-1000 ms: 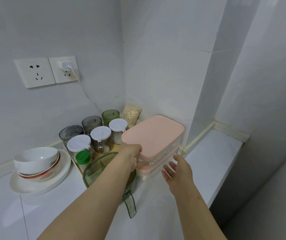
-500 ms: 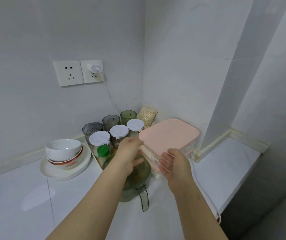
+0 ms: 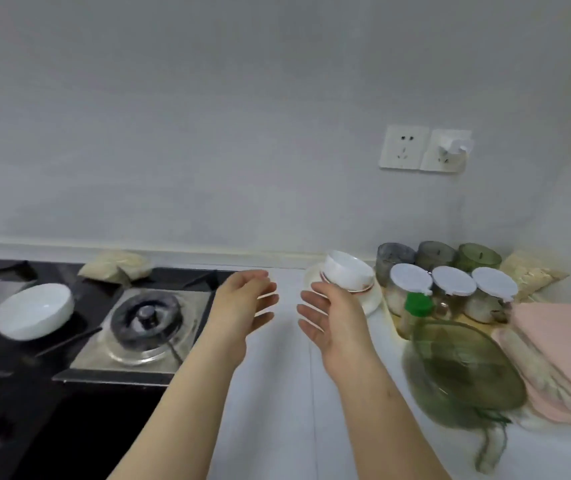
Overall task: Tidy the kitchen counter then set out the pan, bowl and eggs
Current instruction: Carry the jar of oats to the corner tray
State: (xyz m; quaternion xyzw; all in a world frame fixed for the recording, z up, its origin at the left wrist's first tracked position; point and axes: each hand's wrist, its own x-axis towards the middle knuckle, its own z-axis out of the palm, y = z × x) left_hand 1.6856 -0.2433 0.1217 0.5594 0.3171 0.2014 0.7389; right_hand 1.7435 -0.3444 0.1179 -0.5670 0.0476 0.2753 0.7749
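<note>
Seen from the head camera, in a blurred frame, both hands hang in the air over the white counter (image 3: 277, 393), palms turned toward each other. The left hand (image 3: 242, 306) has its fingers spread and loosely bent and holds nothing. The right hand (image 3: 332, 317) is likewise spread and holds nothing. A wide white bowl (image 3: 33, 311) sits on the black stove (image 3: 79, 341) at the left, beside the round burner (image 3: 145, 317), and a bag of grain (image 3: 116, 266) lies behind it against the wall. Just beyond the right hand, a stack of bowls (image 3: 348, 275) stands on a white plate (image 3: 370, 301). To its right are three jars with white lids (image 3: 453, 280), a green-capped bottle (image 3: 417, 304), a green glass jug (image 3: 464, 368) and a pink box (image 3: 564, 344) at the frame's right edge. Two wall sockets (image 3: 403, 147) sit above them.
</note>
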